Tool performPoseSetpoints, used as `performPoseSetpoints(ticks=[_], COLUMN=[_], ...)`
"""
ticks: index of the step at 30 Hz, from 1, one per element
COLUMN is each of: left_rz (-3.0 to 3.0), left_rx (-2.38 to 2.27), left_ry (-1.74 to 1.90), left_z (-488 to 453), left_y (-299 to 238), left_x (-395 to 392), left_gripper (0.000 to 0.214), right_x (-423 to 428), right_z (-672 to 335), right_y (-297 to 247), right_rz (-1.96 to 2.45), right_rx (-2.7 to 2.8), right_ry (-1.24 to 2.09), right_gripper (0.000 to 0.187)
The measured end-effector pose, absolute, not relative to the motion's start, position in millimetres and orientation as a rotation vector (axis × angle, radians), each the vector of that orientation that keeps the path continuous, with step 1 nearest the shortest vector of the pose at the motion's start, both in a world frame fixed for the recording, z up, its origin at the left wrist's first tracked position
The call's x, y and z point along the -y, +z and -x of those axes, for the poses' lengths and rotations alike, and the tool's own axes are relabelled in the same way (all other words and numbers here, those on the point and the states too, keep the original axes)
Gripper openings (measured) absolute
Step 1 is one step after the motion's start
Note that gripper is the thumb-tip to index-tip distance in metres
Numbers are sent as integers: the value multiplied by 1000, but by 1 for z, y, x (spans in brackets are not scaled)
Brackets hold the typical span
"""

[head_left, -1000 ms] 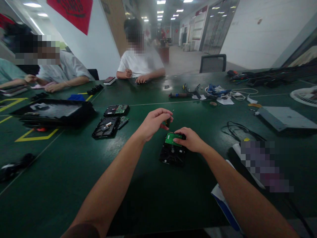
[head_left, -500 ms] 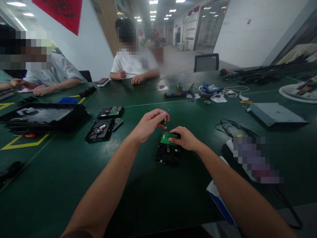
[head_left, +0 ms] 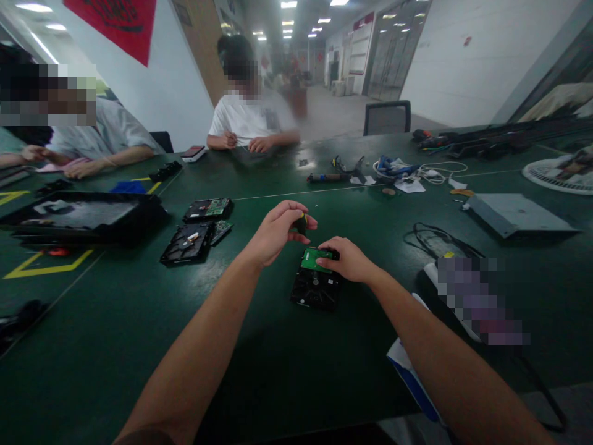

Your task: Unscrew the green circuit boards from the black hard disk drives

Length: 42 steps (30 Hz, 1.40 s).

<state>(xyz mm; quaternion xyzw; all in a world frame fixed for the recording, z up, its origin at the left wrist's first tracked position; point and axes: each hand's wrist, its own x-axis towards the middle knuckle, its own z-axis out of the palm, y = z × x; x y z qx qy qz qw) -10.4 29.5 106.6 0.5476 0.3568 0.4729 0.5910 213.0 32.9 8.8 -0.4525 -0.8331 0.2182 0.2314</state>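
My left hand (head_left: 282, 230) is closed around a short screwdriver (head_left: 302, 222) with a black and yellow handle; its tip cannot be made out. It hovers just above the far left corner of a black hard drive (head_left: 315, 290), which lies flat on the table with its green circuit board (head_left: 311, 258) facing up. My right hand (head_left: 345, 258) grips the drive's far right side, thumb on the green board and fingers over the far edge. The fingertips behind the drive are hidden.
Left of my hands lie two more hard drives (head_left: 188, 242) and a loose circuit board (head_left: 221, 232). Farther left is a stack of black trays (head_left: 88, 216). A grey metal box (head_left: 519, 213), cables (head_left: 435, 173) and a fan grille (head_left: 556, 173) lie right. Two people sit across the table.
My left hand has shifted slightly up and left, and the screwdriver has turned in its fingers, showing more of the handle. The right hand and the hard drive stay in place.
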Motion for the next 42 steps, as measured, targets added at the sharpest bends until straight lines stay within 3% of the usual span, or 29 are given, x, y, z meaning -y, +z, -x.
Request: performPoseSetpoints(ticks=[9,24,37,42], left_rz=[-1372,-1449,-1290,-1413], left_rx=[-802,-918,-836,-904], left_ry=[1095,1095,1106,1131], left_z=[9,14,10,12], left_y=[105,103,105,106], left_x=[-30,-33,-30,-31], left_gripper=[25,24,10,19], right_x=[-33,-33,-33,-30], right_z=[-212,-213,-213,-213], right_y=[11,9,11,13], right_rz=[1220,1239,1229,1255], right_rx=[2304,2308,2307,2300], right_ry=[572,589,578,594], right_gripper=[31,32,35,35])
